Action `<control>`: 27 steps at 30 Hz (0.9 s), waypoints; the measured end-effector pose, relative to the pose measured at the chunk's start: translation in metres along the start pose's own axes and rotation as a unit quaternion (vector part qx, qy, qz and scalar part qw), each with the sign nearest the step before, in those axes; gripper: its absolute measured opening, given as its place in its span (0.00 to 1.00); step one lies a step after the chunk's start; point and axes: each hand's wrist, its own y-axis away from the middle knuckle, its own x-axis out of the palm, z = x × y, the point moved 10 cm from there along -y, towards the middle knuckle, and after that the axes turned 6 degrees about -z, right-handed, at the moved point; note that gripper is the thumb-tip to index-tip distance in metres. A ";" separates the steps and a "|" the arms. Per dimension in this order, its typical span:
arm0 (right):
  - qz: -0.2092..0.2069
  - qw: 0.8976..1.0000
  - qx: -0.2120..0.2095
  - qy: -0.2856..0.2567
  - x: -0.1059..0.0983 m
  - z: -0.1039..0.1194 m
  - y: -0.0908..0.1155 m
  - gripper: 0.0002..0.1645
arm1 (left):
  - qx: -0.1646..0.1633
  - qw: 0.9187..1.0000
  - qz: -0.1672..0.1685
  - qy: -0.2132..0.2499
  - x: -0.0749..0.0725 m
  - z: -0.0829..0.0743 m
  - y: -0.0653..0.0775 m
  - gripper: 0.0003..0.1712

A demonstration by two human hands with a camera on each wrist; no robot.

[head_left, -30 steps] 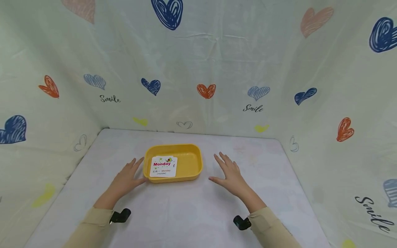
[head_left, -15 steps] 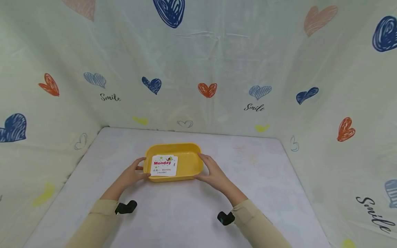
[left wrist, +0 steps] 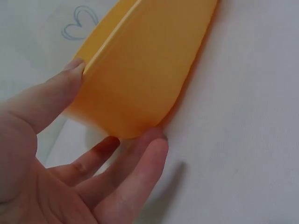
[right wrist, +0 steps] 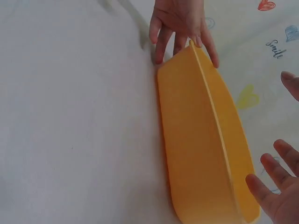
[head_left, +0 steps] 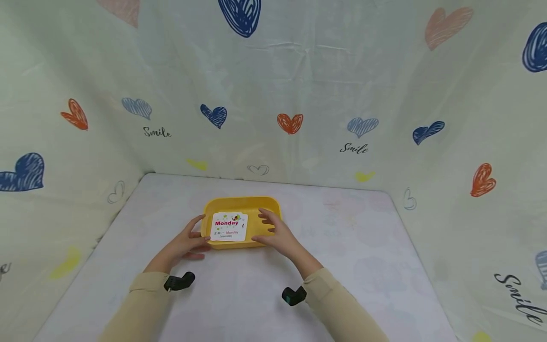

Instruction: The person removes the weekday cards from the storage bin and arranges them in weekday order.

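A cloth (head_left: 307, 71) printed with hearts and the word "Smile" walls in a pale table (head_left: 363, 266) on three sides. Near the table's middle sits a yellow tray (head_left: 267, 206), a white "Monday" card (head_left: 230, 226) lying in its left half. The left hand (head_left: 184, 243) rests against the tray's left end, fingers nearly straight, thumb tip on the rim and fingertips at the base. The right hand (head_left: 277, 232) reaches over the front wall, its spread, relaxed fingers above the tray's right half; whether they touch it cannot be told. Beige sleeves (head_left: 337, 308) and black wrist mounts (head_left: 294, 295) fill the foreground.
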 end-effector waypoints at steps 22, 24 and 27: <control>0.011 0.996 0.089 0.009 0.035 -0.034 -0.041 0.44 | 0.008 0.988 0.055 0.147 0.016 0.008 0.002 0.44; 0.021 0.995 0.094 0.021 0.037 -0.035 -0.044 0.44 | 0.007 0.987 0.052 0.151 0.017 0.008 0.001 0.44; 0.039 0.994 0.096 0.042 0.041 -0.037 -0.050 0.43 | 0.008 0.987 0.047 0.152 0.017 0.008 0.002 0.44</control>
